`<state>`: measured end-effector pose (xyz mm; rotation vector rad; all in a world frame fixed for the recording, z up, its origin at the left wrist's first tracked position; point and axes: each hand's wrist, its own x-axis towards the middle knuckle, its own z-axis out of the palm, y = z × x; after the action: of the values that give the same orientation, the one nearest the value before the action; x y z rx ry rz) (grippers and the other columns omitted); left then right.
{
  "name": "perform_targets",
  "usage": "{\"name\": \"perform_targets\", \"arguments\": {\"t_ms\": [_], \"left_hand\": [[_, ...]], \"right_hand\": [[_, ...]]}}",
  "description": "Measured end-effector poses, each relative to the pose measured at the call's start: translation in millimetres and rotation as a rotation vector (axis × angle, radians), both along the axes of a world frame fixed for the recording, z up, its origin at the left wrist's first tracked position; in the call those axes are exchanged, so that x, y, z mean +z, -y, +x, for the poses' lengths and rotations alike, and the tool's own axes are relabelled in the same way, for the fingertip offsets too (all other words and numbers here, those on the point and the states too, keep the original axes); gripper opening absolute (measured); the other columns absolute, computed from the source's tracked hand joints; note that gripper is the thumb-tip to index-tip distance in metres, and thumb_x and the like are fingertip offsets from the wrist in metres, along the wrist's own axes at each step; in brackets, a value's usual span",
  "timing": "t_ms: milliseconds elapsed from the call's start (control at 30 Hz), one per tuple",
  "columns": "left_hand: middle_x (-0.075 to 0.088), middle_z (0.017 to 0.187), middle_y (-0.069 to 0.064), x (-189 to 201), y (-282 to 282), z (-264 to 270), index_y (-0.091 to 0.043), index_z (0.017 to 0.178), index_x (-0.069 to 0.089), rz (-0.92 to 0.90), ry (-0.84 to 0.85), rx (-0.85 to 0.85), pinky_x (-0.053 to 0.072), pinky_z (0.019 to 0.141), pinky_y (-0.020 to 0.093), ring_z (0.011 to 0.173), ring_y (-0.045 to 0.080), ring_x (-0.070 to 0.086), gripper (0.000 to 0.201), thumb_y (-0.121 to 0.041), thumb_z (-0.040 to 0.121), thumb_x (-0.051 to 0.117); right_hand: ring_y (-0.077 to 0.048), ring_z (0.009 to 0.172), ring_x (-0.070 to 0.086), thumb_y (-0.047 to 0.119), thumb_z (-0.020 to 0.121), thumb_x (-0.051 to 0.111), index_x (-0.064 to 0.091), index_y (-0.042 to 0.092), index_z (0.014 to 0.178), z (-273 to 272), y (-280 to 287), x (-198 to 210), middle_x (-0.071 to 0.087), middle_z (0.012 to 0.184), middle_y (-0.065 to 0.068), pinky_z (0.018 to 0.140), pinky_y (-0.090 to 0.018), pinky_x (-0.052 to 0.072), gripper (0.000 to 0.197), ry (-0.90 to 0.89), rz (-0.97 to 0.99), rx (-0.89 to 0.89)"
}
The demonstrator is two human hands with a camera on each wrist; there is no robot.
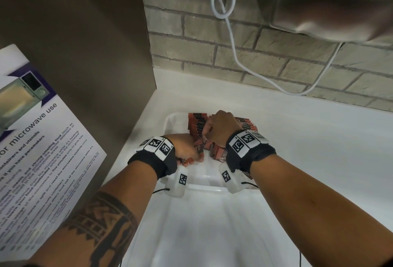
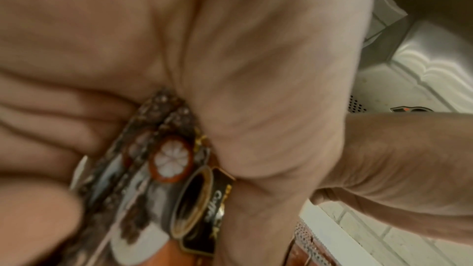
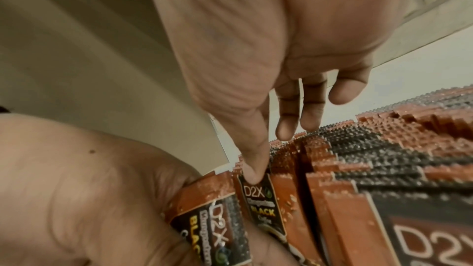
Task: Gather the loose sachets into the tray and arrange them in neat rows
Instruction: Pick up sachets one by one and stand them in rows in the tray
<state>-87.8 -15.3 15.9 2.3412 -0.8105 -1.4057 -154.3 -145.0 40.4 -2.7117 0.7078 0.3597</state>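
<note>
A white tray (image 1: 173, 121) sits on the white counter. Its far half holds upright rows of orange-and-black sachets (image 1: 196, 123), seen close in the right wrist view as packed sachet rows (image 3: 371, 149). My left hand (image 1: 187, 149) is at the tray's left side and grips a small bundle of sachets (image 2: 169, 161) between thumb and fingers. My right hand (image 1: 212, 132) hovers over the rows. Its thumb (image 3: 253, 173) presses the top edge of one standing sachet (image 3: 261, 203), and its fingers hang loosely above the rows behind.
A grey panel with a microwave-use notice (image 1: 42, 139) stands close on the left. A brick wall (image 1: 234, 54) with a looped white cable (image 1: 234, 43) runs behind, with a steel appliance (image 1: 340, 1) above right. Another white tray surface (image 1: 202, 224) lies nearer me.
</note>
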Motion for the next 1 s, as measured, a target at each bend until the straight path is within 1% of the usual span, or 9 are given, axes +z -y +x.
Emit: {"name": "perform_targets", "arguments": {"t_ms": [200,300,400,467,533,600,700,767,1000], "left_hand": [[0.068,0.083,0.004,1.3,-1.8,-3.3,-0.006,0.108,0.068,-0.01,-0.008,0.009,0.042,0.049,0.021,0.07,0.02,0.06,0.027,-0.027,0.092,0.072],[0.068,0.081,0.003,3.5,-4.1,-4.3,-0.005,0.109,0.069,-0.018,-0.016,0.017,0.044,0.052,0.022,0.069,0.02,0.061,0.027,-0.026,0.092,0.073],[0.066,0.08,0.005,7.2,-7.4,-1.2,-0.007,0.104,0.07,-0.061,-0.09,0.102,0.049,0.056,0.023,0.071,0.02,0.061,0.015,-0.015,0.091,0.072],[0.066,0.077,0.005,12.3,-11.6,3.0,-0.003,0.109,0.071,-0.112,-0.172,0.169,0.055,0.06,0.023,0.07,0.017,0.062,0.021,-0.011,0.09,0.073],[0.068,0.077,0.006,17.6,-16.7,6.6,0.002,0.112,0.07,-0.223,-0.289,0.24,0.058,0.066,0.024,0.071,0.015,0.064,0.026,-0.011,0.089,0.075],[0.072,0.085,0.007,23.3,-22.4,6.7,-0.001,0.109,0.07,-0.373,-0.421,0.315,0.059,0.07,0.026,0.078,0.015,0.065,0.019,-0.01,0.092,0.071],[0.075,0.104,0.011,29.0,-28.1,4.7,-0.001,0.116,0.066,-0.521,-0.54,0.371,0.061,0.072,0.028,0.098,0.021,0.067,0.021,-0.002,0.095,0.065],[0.074,0.107,0.011,30.3,-29.8,2.1,-0.001,0.116,0.065,-0.578,-0.587,0.385,0.061,0.073,0.029,0.103,0.023,0.067,0.022,0.004,0.095,0.061],[0.075,0.107,0.008,31.7,-33.9,-3.9,-0.007,0.113,0.068,-0.658,-0.489,0.325,0.061,0.081,0.032,0.1,0.018,0.072,0.026,0.002,0.089,0.07]], "right_hand": [[-0.025,0.105,0.061,0.026,0.084,0.07,0.072,0.019,0.1,-5.0,1.1,2.7,0.066,0.106,-0.002,0.092,-0.044,0.053,0.018,0.046,0.026,-0.013],[-0.023,0.102,0.061,0.023,0.084,0.071,0.074,0.026,0.087,-9.4,1.3,10.2,0.067,0.103,0.002,0.091,-0.043,0.053,0.005,0.078,0.072,-0.008],[-0.019,0.101,0.062,0.018,0.086,0.068,0.069,0.035,0.071,-13.5,4.5,19.9,0.069,0.098,0.01,0.093,-0.042,0.052,0.023,0.142,0.129,-0.033],[-0.015,0.098,0.063,0.022,0.087,0.068,0.071,0.033,0.076,-17.4,6.8,26.4,0.068,0.092,0.013,0.088,-0.033,0.052,0.015,0.193,0.193,-0.046],[-0.009,0.089,0.064,0.028,0.087,0.071,0.074,0.027,0.087,-23.4,6.2,31.6,0.068,0.087,0.013,0.07,-0.019,0.046,0.003,0.23,0.276,-0.039],[-0.005,0.084,0.063,0.034,0.087,0.073,0.074,0.027,0.091,-29.0,3.0,33.1,0.07,0.087,0.013,0.062,-0.016,0.041,0.008,0.23,0.319,0.002],[-0.007,0.084,0.066,0.034,0.085,0.075,0.073,0.028,0.091,-31.5,0.3,32.9,0.073,0.085,0.01,0.07,-0.02,0.047,0.009,0.281,0.391,-0.01],[-0.01,0.087,0.068,0.029,0.084,0.077,0.075,0.025,0.091,-31.8,1.9,35.2,0.075,0.087,0.006,0.078,-0.023,0.05,0.008,0.33,0.451,-0.044],[-0.004,0.08,0.064,0.026,0.088,0.074,0.076,0.023,0.092,-35.0,3.2,48.4,0.074,0.087,0.005,0.067,-0.015,0.042,0.005,0.385,0.44,-0.029]]}}
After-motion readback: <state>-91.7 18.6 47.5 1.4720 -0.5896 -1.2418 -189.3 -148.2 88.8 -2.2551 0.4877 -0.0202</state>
